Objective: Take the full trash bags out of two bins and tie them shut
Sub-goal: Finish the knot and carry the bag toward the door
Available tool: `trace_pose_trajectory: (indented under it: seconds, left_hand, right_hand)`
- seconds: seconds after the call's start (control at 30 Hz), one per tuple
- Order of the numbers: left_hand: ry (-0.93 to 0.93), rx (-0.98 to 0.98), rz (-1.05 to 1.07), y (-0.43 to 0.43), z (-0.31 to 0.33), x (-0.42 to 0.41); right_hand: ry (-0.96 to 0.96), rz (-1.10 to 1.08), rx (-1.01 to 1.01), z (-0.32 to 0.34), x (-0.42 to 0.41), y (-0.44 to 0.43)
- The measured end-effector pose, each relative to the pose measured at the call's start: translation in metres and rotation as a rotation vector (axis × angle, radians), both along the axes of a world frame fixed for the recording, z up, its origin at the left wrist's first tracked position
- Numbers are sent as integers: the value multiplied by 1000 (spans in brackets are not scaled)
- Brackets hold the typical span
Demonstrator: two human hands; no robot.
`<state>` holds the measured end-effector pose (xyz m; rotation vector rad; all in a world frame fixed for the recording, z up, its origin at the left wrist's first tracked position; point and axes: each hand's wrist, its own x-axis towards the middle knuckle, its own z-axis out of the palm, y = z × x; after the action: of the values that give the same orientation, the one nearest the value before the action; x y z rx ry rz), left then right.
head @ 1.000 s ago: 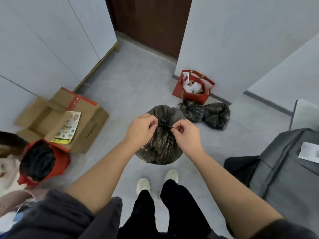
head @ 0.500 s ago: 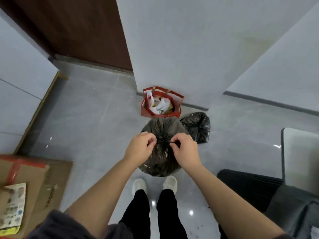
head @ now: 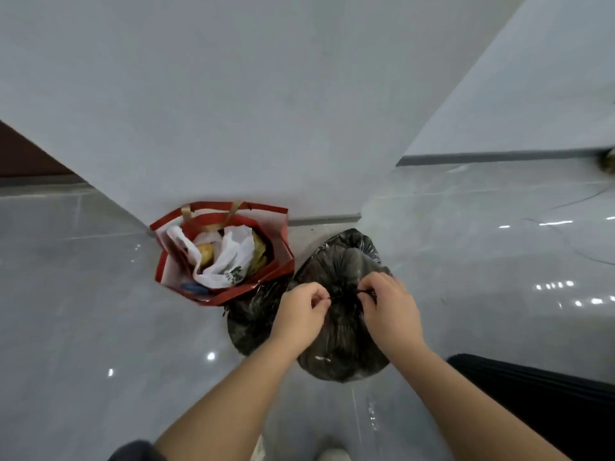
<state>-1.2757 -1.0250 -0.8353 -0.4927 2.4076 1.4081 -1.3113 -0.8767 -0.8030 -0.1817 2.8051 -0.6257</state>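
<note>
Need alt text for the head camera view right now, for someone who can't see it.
Both hands, left hand and right hand, pinch the gathered neck of a full black trash bag. A red paper bag of rubbish stands against the wall.

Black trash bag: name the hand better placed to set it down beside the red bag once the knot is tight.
Left, probably. The left hand grips the black trash bag nearer the red bag; the right hand is farther.

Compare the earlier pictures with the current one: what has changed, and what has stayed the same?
The view swung right: the cardboard box left the frame and the red bag now sits left of the black trash bag. Left hand and right hand keep pinching its knot.
</note>
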Motion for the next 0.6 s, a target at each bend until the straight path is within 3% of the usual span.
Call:
trace_pose_trajectory:
  seconds: [0.23,0.47,0.6]
  left_hand:
    - [130,-63,-5,29,-83,-77]
    - [389,-303,6,41,-132,-122]
    - [420,-538,-228,50,-181,-129]
  right_hand:
    - [169,62,-15,-85,-78,31]
    - [171,-93,-293,-158,-124,38]
    - [78,-205,-365,-217,-127,42]
